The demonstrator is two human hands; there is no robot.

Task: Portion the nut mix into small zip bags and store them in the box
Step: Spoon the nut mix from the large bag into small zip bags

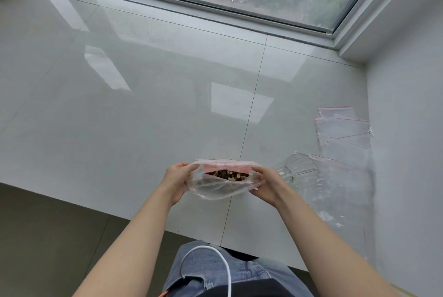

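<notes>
A clear zip bag (220, 186) with a red seal strip hangs over the white sill, held between both hands near the front edge. Brown and pale nut mix (227, 174) shows through its open mouth. My left hand (176, 180) grips the bag's left end. The bag's right end is gripped by my right hand (265, 184). No box is in view.
A stack of empty zip bags (340, 126) lies at the right by the wall. A clear scoop or cup (300, 169) lies on its side just right of my right hand, with more clear plastic (345, 191) beneath it. The window frame (215, 11) runs along the back.
</notes>
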